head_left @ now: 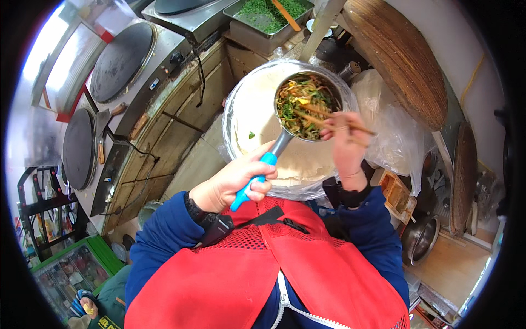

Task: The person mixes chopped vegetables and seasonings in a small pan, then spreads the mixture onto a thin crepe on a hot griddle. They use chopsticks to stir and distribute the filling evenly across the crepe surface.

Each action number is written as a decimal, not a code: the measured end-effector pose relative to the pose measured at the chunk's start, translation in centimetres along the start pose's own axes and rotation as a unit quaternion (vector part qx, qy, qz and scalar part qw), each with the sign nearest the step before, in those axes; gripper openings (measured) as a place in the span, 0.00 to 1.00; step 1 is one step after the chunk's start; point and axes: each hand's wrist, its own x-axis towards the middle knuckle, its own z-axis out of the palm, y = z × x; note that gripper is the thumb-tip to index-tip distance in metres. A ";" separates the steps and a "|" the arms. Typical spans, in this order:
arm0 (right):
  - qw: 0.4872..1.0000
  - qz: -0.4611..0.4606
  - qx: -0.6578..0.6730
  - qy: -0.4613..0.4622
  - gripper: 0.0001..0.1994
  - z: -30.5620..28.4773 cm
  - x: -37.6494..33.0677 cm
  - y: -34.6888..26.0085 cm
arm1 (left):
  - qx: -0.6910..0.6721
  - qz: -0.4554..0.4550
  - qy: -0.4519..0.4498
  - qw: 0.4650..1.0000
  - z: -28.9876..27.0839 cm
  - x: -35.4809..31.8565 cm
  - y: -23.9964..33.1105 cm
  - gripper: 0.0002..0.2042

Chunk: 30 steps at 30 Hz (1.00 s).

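Observation:
My left hand [235, 181] is closed around the blue handle of a deep round metal ladle [281, 143]. Chopped greens and other shredded vegetables [301, 101] fill the ladle, with a yellow bit on top. Wooden chopsticks [315, 116] are gripped in my right hand [349, 145], their tips down in the vegetables. Under both hands stands a wide round tub lined with clear plastic [228, 129]. A pale, doughy-looking mass [255, 115] shows inside it, and a small green leaf piece [251, 135] lies on top.
Round black griddles [121, 61] sit on a metal counter at the left. A metal tray of chopped greens [263, 19] stands at the back. Large brown ridged boards [397, 57], a plastic bag [378, 109] and a metal pot [421, 241] are at the right.

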 end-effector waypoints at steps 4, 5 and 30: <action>0.984 0.159 -0.067 -0.046 0.03 -1.6 0.2 -2.3 | -0.014 -0.017 0.078 0.997 0.3 -0.8 0.0 0.36; 0.989 0.113 -0.072 -0.054 0.03 -1.3 0.5 -1.9 | -0.019 -0.007 0.064 0.998 0.4 -0.8 0.0 0.36; 0.879 -0.199 -0.266 -0.341 0.04 2.0 5.9 -4.5 | -0.051 -0.028 0.024 0.998 -1.7 -0.2 -1.8 0.37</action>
